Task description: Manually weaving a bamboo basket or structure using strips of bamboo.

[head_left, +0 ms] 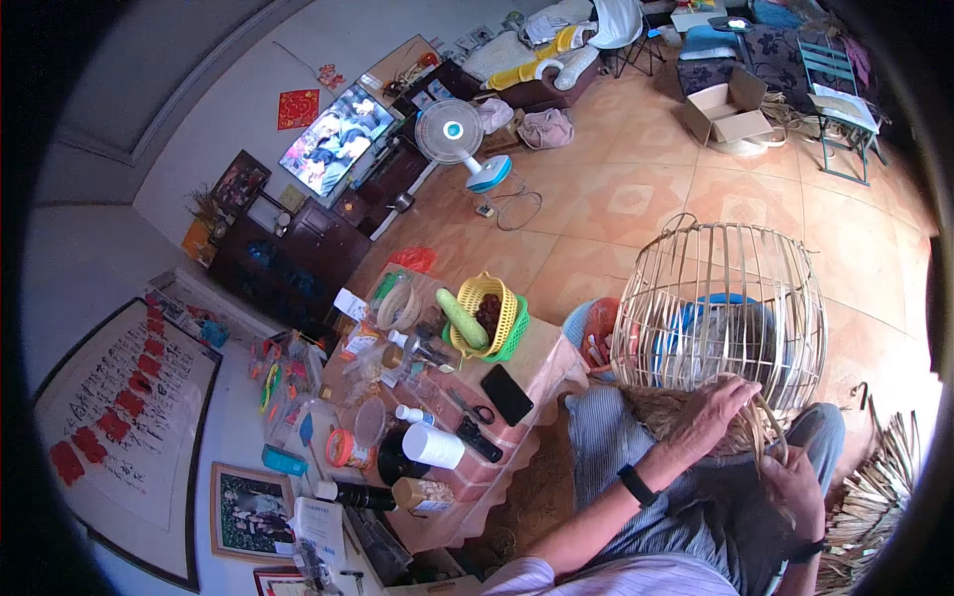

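Note:
Across my lap lies a tan woven straw piece (656, 409), its edge turned toward me. My left hand (711, 409), with a black band on the wrist, is closed on its upper edge. A looped straw strip (763, 425) rises between my hands. On the right, my right hand (795, 482) is closed around the lower end of that strip. Just beyond my knees stands an open-ribbed bamboo basket (720, 243); a blue rim and clear plastic show through its ribs. My fingers hide part of the weaving.
To the left, a cloth-covered table (532, 382) carries a black phone (507, 395), scissors (467, 405), jars and a yellow basket (509, 303) beside a pale green gourd (462, 318). Loose straw strips (879, 497) lie right. Farther off stand a fan (449, 131) and cardboard box (730, 109).

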`<act>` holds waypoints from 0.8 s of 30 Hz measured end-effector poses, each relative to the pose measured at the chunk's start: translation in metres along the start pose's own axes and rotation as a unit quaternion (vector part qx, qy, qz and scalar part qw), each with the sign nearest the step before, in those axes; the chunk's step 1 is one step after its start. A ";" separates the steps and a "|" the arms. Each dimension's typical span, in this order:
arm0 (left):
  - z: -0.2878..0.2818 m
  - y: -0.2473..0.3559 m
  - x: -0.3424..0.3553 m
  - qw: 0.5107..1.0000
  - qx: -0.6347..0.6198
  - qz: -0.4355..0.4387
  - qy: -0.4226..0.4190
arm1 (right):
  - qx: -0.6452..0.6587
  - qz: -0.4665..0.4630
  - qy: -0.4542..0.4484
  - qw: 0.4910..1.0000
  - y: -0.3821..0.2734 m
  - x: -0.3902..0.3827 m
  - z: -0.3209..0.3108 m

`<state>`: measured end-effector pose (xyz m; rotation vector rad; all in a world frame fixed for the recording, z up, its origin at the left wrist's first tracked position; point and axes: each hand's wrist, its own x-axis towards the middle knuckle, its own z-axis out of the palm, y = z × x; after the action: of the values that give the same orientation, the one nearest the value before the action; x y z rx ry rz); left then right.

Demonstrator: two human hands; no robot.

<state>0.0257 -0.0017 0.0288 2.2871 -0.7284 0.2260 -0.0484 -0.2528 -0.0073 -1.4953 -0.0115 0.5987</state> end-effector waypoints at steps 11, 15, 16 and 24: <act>-0.002 -0.011 0.011 0.993 -0.107 -0.033 -0.044 | 0.433 -0.145 0.303 0.836 0.057 -0.015 -0.086; -0.010 -0.021 0.014 0.990 -0.072 -0.017 -0.120 | 0.316 -0.061 0.356 0.877 0.052 -0.049 -0.084; -0.010 -0.022 0.017 0.989 -0.086 -0.002 -0.122 | 0.222 -0.059 0.336 0.914 0.046 -0.060 -0.078; -0.023 -0.004 0.029 0.982 -0.085 -0.073 -0.151 | -0.237 -0.134 0.233 0.934 -0.029 -0.050 0.006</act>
<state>0.0530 0.0039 0.0533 2.2208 -0.6968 -0.2476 -0.0830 -0.2652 0.0385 -2.0351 0.0080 0.0012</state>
